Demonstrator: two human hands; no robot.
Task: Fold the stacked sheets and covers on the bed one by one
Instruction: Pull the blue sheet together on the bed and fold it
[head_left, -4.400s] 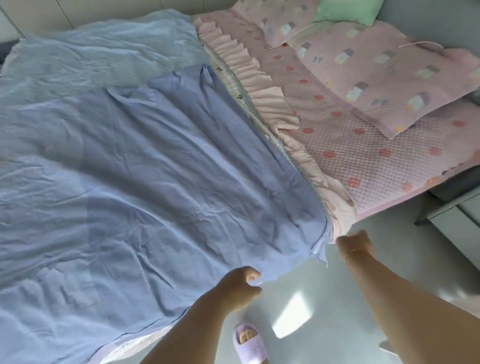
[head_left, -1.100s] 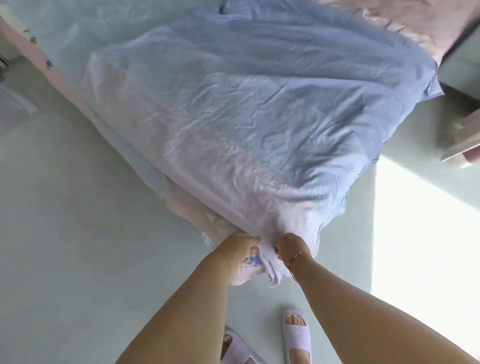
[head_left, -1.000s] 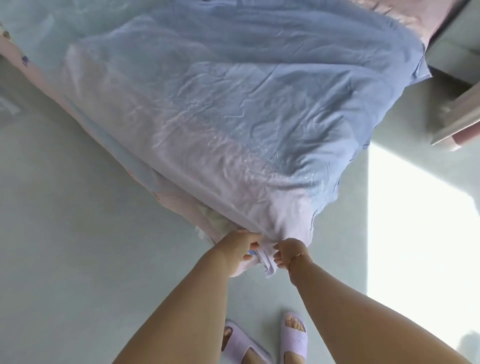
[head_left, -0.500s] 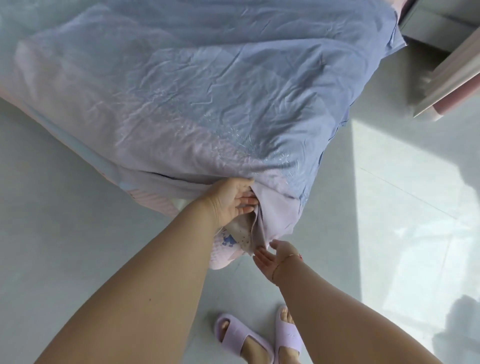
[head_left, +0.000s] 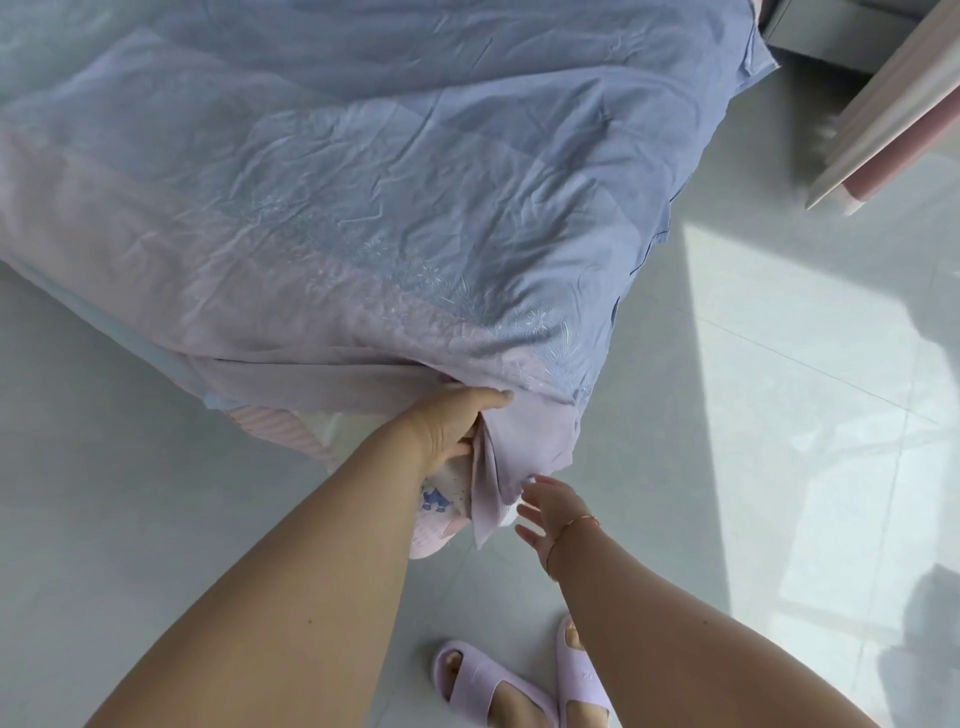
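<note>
Blue sheet is lying spread over the bed, no fold showing yet. Left hand is gripping its corner; right hand is hovering beside, fingers loose, holding nothing.

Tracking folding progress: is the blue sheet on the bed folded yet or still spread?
Still spread: the wrinkled blue sheet covers the bed, its corner hanging where the left hand grips it.
</note>
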